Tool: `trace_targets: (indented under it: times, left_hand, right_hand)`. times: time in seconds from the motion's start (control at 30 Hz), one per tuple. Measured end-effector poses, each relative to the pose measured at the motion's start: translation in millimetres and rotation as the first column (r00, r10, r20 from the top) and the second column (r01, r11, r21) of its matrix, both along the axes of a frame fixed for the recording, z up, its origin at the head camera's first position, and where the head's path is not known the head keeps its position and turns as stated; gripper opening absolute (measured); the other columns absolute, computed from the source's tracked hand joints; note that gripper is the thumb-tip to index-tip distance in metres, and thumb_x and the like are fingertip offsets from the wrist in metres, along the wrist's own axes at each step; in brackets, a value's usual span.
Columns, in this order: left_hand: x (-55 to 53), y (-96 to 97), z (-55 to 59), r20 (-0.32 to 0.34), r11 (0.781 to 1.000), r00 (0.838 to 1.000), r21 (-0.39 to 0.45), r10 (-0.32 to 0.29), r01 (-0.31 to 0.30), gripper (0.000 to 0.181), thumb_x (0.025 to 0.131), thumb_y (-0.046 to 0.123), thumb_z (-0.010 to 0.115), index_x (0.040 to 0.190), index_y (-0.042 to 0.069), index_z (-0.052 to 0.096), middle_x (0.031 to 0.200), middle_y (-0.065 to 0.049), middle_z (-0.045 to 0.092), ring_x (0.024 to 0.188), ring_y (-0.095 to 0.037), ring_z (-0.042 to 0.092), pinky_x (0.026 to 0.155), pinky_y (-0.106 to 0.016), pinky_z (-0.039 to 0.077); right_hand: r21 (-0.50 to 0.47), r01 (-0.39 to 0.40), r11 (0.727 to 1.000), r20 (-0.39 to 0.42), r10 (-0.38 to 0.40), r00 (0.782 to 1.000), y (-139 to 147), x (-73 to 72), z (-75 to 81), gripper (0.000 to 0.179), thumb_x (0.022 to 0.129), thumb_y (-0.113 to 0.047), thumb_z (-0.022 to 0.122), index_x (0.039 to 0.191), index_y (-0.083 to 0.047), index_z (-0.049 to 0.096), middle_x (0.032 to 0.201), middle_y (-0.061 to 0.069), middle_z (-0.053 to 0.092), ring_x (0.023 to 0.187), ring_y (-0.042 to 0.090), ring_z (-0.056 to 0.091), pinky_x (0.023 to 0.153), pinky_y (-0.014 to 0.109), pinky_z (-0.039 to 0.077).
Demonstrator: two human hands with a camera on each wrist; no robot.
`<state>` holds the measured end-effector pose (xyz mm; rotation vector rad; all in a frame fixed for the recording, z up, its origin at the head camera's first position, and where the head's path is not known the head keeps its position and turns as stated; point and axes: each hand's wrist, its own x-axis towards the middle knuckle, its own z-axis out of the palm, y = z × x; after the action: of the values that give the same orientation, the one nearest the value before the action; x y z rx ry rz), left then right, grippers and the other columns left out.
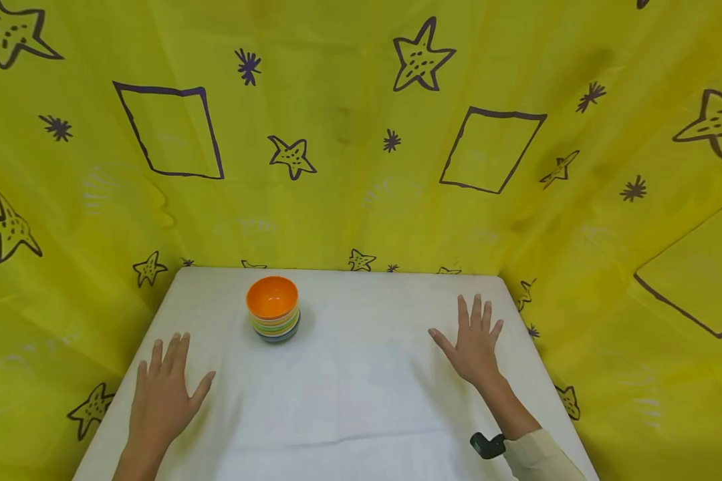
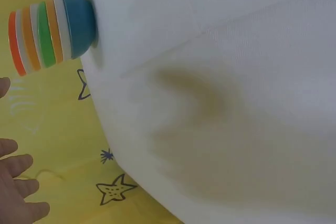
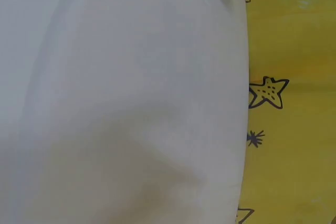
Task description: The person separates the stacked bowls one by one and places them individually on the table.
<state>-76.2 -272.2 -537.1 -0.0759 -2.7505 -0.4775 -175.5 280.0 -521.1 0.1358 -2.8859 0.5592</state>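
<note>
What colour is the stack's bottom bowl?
Blue; the bottom bowl shows best in the left wrist view.

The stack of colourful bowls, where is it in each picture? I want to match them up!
Head: the stack of bowls is left of centre, near the far edge of the white table.
Left wrist: top left, appearing sideways.
Right wrist: at the top edge, right of centre, sideways and partly cut off.
Shared landmark: the yellow star-patterned cloth beyond the table's edge.
</note>
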Motion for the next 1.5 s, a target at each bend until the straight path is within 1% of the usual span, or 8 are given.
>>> trace_targets:
  times: [0.2,0.47,0.63,0.87,0.93,1.13,1.33,1.5]
  left_hand:
    - [-3.7,1.9,-6.5,0.009,0.999,1.0,0.052,-0.005,0.005,0.089,0.089,0.031,0.081,0.153,-0.012,0.037,0.149,-0.042,0.044,0.142,-0.062,0.032,0.11,-0.081,0.026]
    - [-10.0,13.9,-18.2,0.175,0.977,0.984,0.214,-0.014,-0.025,0.094,0.09,0.034,0.084,0.153,-0.014,0.033,0.152,-0.044,0.037,0.143,-0.063,0.028,0.113,-0.078,0.025]
    - [-20.5,22.8,-21.5,0.236,0.963,0.97,0.267,-0.055,-0.011,0.099,0.091,0.036,0.083,0.158,-0.012,0.028,0.158,-0.042,0.031,0.148,-0.06,0.023,0.115,-0.076,0.024]
    - [-34.9,31.3,-22.1,0.255,0.95,0.965,0.312,-0.065,-0.018,0.102,0.091,0.035,0.084,0.16,-0.011,0.024,0.16,-0.04,0.029,0.149,-0.059,0.023,0.114,-0.076,0.027]
    - [-40.2,34.7,-22.8,0.258,0.943,0.964,0.334,-0.072,-0.019,0.102,0.092,0.035,0.083,0.161,-0.011,0.023,0.162,-0.039,0.027,0.151,-0.057,0.021,0.116,-0.074,0.026]
    - [-56.7,49.4,-24.7,0.309,0.923,0.948,0.382,-0.077,-0.049,0.105,0.092,0.032,0.083,0.163,-0.008,0.017,0.166,-0.035,0.02,0.154,-0.053,0.015,0.121,-0.069,0.02]
    - [-71.8,59.2,-29.2,0.308,0.879,0.946,0.473,-0.096,-0.065,0.108,0.092,0.035,0.083,0.164,-0.007,0.014,0.167,-0.035,0.017,0.155,-0.053,0.014,0.123,-0.068,0.018]
    - [-80.4,60.7,-30.7,0.339,0.84,0.937,0.529,-0.081,-0.119,0.111,0.092,0.031,0.084,0.166,-0.002,0.008,0.17,-0.031,0.012,0.157,-0.05,0.009,0.125,-0.066,0.014]
  right_hand:
    - [-0.025,-0.041,0.999,0.033,0.042,0.999,-16,-8.7,-0.3,0.103,0.096,-0.053,0.07,0.166,0.001,0.017,0.17,0.034,0.005,0.155,0.055,-0.003,0.118,0.078,-0.006]
    - [-0.067,-0.144,0.987,0.013,0.145,0.989,-44,-18.2,-2.9,0.105,0.095,-0.053,0.072,0.165,0.004,0.017,0.17,0.03,0.013,0.158,0.05,0.002,0.12,0.075,-0.002]
    - [-0.083,-0.183,0.98,0.006,0.184,0.983,-59,-26.5,-2.6,0.105,0.095,-0.052,0.072,0.164,0.006,0.019,0.17,0.029,0.018,0.159,0.047,0.005,0.123,0.071,0.002]
    - [-0.343,-0.108,0.933,0.187,0.18,0.966,-85,-41.7,-5.7,0.104,0.097,-0.059,0.068,0.167,-0.002,0.017,0.173,0.022,0.015,0.16,0.039,0.004,0.126,0.065,0.01]
    - [-0.353,-0.101,0.93,0.194,0.178,0.965,-92,-46.3,-6.6,0.105,0.095,-0.06,0.07,0.167,-0.003,0.018,0.173,0.021,0.015,0.161,0.038,0.005,0.126,0.065,0.013]
    - [-0.311,-0.183,0.933,0.153,0.24,0.959,-113,-58.9,-5.9,0.109,0.091,-0.059,0.075,0.167,-0.005,0.019,0.174,0.016,0.017,0.161,0.035,0.009,0.126,0.062,0.017]
    - [-0.354,-0.226,0.908,0.17,0.299,0.939,-142,-70.6,1.6,0.109,0.09,-0.058,0.077,0.168,-0.009,0.019,0.174,0.013,0.018,0.16,0.033,0.017,0.126,0.058,0.022]
    - [-0.393,-0.249,0.885,0.199,0.346,0.917,-164,-79.6,1.1,0.109,0.09,-0.059,0.076,0.168,-0.009,0.019,0.174,0.011,0.021,0.159,0.032,0.021,0.127,0.055,0.023]
